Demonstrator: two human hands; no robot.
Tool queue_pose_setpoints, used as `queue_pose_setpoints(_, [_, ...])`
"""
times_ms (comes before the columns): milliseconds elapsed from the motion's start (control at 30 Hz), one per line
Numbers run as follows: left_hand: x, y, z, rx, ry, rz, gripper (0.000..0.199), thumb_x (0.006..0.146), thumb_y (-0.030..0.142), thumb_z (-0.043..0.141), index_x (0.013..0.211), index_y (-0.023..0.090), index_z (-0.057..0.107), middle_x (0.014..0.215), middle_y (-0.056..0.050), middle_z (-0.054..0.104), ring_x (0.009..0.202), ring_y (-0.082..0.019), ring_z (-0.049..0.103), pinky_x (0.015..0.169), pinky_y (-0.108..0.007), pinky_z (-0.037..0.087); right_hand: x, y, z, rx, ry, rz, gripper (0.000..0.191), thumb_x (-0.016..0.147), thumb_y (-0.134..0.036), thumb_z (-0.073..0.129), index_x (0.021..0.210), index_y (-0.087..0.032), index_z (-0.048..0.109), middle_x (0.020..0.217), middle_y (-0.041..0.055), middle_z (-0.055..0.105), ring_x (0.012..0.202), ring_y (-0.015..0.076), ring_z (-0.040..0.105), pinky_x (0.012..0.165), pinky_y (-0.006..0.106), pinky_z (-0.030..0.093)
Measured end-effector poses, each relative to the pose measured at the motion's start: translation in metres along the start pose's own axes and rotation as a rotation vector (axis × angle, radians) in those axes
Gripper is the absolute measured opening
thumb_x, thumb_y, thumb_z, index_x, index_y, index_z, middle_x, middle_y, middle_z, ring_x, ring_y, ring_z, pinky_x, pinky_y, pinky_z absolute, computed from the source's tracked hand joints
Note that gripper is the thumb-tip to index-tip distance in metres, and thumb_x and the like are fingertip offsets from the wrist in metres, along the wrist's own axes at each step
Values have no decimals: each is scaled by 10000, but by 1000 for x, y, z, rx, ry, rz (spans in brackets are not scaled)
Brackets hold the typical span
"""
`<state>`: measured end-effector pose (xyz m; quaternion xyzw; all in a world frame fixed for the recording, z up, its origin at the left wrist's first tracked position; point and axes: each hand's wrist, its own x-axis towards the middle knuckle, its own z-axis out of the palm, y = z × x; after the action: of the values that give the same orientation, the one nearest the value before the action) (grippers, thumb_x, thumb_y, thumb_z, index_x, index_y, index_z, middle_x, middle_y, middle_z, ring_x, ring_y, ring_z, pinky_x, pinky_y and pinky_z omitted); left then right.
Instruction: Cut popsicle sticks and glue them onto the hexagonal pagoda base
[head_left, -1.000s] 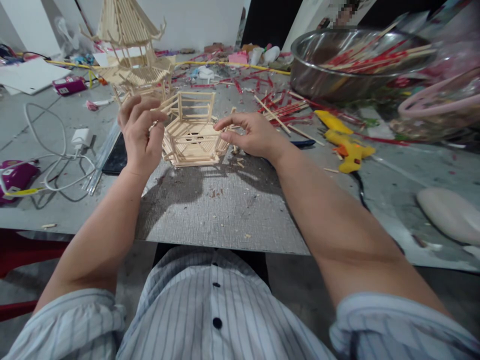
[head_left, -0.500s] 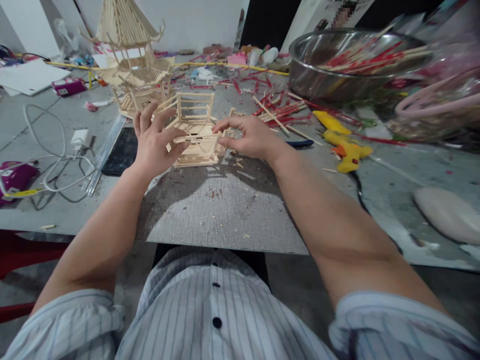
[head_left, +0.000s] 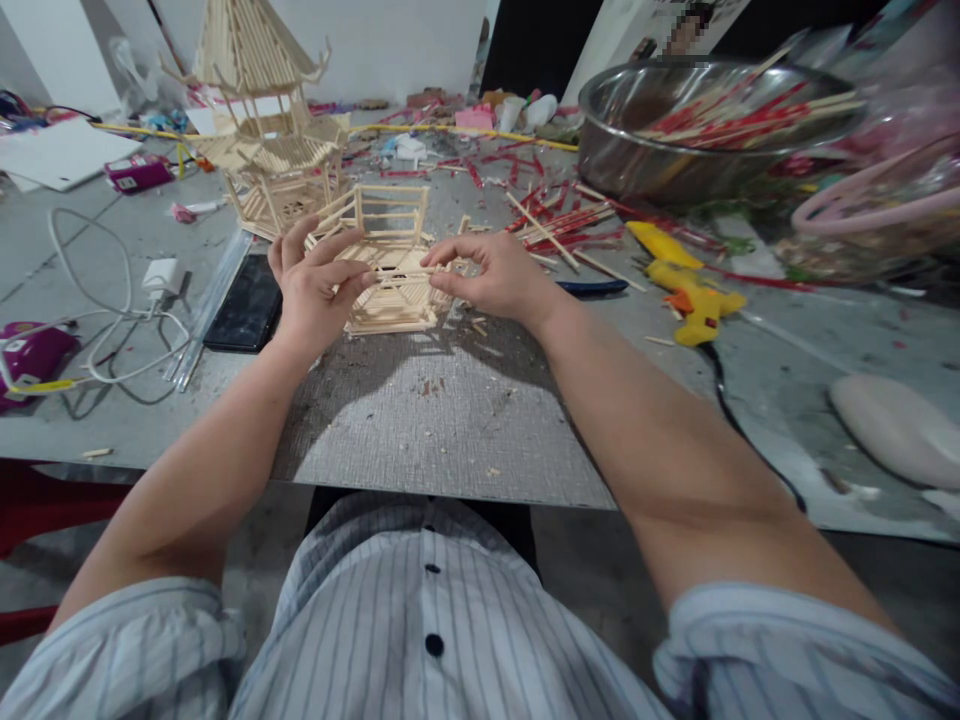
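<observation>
A small platform model made of wooden sticks (head_left: 390,318), with low railings along its far sides, sits on the table in front of me. Across its near side lies a thin wooden stick (head_left: 401,274). My left hand (head_left: 315,285) pinches the stick's left end between thumb and index finger, its other fingers raised. At the right end, my right hand (head_left: 495,275) closes thumb and fingertips on the same stick. Whether the stick touches the posts beneath it, I cannot make out. A taller pagoda of the same sticks (head_left: 259,130) stands behind my left hand.
To the right lie a yellow glue gun (head_left: 694,300) and a dark-handled tool (head_left: 592,288). Red-and-wood sticks (head_left: 562,230) are scattered near a metal basin (head_left: 622,155). On the left are a black phone (head_left: 244,305), a white charger (head_left: 161,278) and its looped cable.
My left thumb and index finger have drawn together on the stick, and the left hand has shifted slightly right. The right hand has barely moved. The platform model stays in place.
</observation>
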<state>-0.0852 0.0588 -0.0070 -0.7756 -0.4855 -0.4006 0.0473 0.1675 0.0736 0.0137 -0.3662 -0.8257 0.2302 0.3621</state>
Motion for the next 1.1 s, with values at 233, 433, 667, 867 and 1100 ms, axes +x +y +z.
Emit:
queue_pose_setpoints(233, [1,-5,5,-30,-23,-10,379,905,610,528,900,258,668,1301,9,636,1409,-304,310,1137,-577,158,1,1,-1,8,-24,11,218,760,-370,673,917,-223,710,1004,40,725,993,221,646,992,432,462])
queue_pose_setpoints(433, [-1,-6,8,-44,10,-12,309,888,577,574,895,295,699,1276,-15,651,1389,-331,348,1144,-580,185,1,0,-1,1,-32,9,227,765,-357,669,922,-196,703,1004,62,725,978,226,649,963,424,461])
queue_pose_setpoints(667, [1,-9,3,-89,67,-22,316,916,568,538,968,306,707,1267,-4,652,1371,-287,382,1161,-540,250,2,1,-1,27,-52,7,254,780,-407,660,921,-201,711,1003,54,725,977,211,638,947,399,463])
queue_pose_setpoints(867, [0,2,-1,-152,89,-80,362,916,601,518,923,295,711,1267,-16,647,1361,-284,397,1163,-528,271,0,0,-3,20,-89,8,267,800,-359,643,1013,-226,732,1065,38,727,1038,220,643,994,417,454])
queue_pose_setpoints(1100, [-1,5,0,-128,113,-64,343,940,574,491,937,304,702,1209,-8,670,1308,-254,458,1148,-502,316,0,-1,-6,32,-121,-5,231,820,-379,640,992,-269,748,1081,37,730,1102,241,638,1032,455,452])
